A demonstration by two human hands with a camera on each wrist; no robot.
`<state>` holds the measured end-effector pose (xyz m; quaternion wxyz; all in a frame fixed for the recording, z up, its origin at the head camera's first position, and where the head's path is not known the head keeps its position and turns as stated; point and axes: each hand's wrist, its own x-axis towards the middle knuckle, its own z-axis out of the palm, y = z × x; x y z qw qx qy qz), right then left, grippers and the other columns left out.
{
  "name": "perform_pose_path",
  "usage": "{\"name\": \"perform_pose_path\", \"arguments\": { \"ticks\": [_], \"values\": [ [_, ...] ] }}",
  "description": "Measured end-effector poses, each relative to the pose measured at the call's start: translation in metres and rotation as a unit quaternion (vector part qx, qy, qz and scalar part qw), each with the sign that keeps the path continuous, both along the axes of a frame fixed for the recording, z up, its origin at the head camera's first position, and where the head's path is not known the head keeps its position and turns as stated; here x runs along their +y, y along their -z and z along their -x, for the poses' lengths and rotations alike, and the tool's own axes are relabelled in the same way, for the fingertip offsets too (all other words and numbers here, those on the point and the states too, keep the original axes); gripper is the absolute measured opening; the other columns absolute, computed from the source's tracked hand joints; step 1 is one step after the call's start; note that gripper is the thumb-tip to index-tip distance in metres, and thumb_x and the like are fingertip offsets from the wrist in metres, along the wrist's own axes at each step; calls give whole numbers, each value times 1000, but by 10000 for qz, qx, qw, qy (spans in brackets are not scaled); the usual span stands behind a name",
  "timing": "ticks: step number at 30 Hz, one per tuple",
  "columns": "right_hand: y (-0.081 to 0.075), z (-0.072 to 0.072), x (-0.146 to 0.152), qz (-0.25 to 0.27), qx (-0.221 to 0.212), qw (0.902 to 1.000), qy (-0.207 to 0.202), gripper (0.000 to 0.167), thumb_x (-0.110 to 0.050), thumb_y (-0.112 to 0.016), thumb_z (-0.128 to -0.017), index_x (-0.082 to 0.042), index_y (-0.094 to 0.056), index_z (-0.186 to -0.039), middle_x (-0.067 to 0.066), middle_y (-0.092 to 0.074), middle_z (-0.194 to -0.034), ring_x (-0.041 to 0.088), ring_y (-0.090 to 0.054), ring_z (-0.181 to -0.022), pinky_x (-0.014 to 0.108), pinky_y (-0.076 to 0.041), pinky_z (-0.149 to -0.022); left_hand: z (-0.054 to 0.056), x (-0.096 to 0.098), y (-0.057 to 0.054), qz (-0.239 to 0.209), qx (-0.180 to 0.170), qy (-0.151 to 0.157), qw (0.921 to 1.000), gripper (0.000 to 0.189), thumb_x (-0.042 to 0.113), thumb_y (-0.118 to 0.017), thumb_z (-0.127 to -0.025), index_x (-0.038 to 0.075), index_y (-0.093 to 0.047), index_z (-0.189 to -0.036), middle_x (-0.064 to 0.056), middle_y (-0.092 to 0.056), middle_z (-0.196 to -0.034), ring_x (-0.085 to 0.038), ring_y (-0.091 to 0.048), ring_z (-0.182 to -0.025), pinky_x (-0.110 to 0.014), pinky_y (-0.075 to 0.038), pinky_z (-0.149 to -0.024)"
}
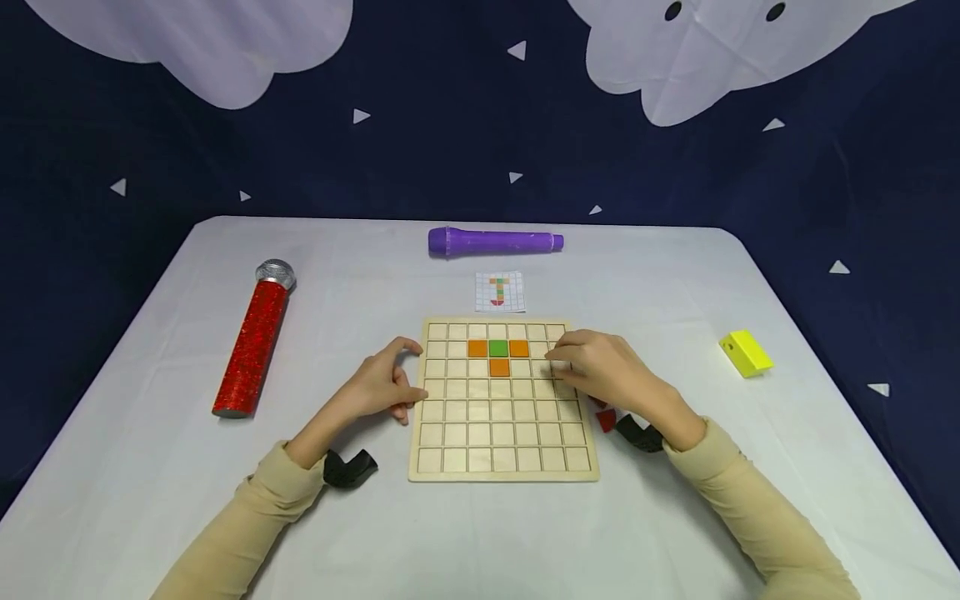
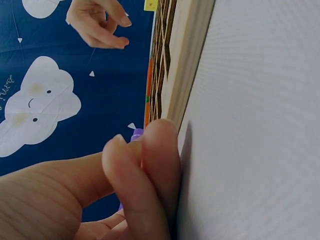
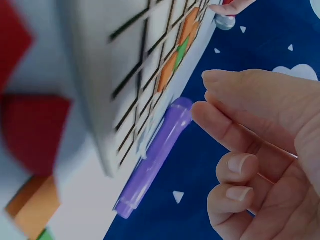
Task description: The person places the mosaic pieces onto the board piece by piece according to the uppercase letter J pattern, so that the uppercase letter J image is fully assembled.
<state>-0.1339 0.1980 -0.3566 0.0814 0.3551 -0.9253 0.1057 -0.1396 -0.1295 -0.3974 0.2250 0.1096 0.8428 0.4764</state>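
Note:
A wooden grid board [image 1: 480, 435] lies flat on the table. Near its top, orange tiles [image 1: 477, 348] flank a green tile [image 1: 498, 348], and another orange tile [image 1: 499, 367] sits just below the green one. My left hand [image 1: 378, 385] touches the board's left edge with its index finger and thumb spread apart. Over the board's right side hovers my right hand [image 1: 609, 364], with nothing seen between thumb and fingers in the right wrist view. Red pieces [image 1: 606, 420] lie beside the board, partly hidden under that hand; an orange piece [image 3: 35, 205] shows near them.
Beyond the board lies a small card [image 1: 513, 293] with a coloured J-shaped pattern. A purple microphone [image 1: 495, 242] lies behind it. To the left is a red glittery microphone [image 1: 253, 346]; at the right, a yellow block [image 1: 746, 353].

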Motion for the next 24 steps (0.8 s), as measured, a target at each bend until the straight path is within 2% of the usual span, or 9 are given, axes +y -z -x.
{"name": "perform_pose_path", "arguments": {
  "ticks": [6,16,24],
  "values": [
    [5,-4,19,192,66,9994,268,17,-9,-76,-75,-9,-74,-92,0,-70,-89,14,-66,-81,30,-55,-64,-1,-1,0,-110,33,46,9999,61,3,-70,-81,3,-35,-132,-6,-60,-58,-11,-59,-40,-31,-54,-46],
    [12,-3,49,127,6,9967,804,20,-5,-75,-75,-6,-73,-95,8,-71,-96,22,-67,-87,38,-56,-68,-2,-1,0,-48,68,30,10000,61,4,-70,-81,4,-36,-132,-6,-60,-58,-12,-59,-40,-32,-53,-45],
    [20,2,69,140,50,9957,919,20,-3,-76,-72,-5,-74,-92,6,-70,-89,19,-66,-77,36,-55,-62,-1,0,1,-46,84,47,9999,60,5,-69,-82,4,-36,-131,-6,-59,-58,-12,-59,-40,-31,-53,-45]
  ]
}}
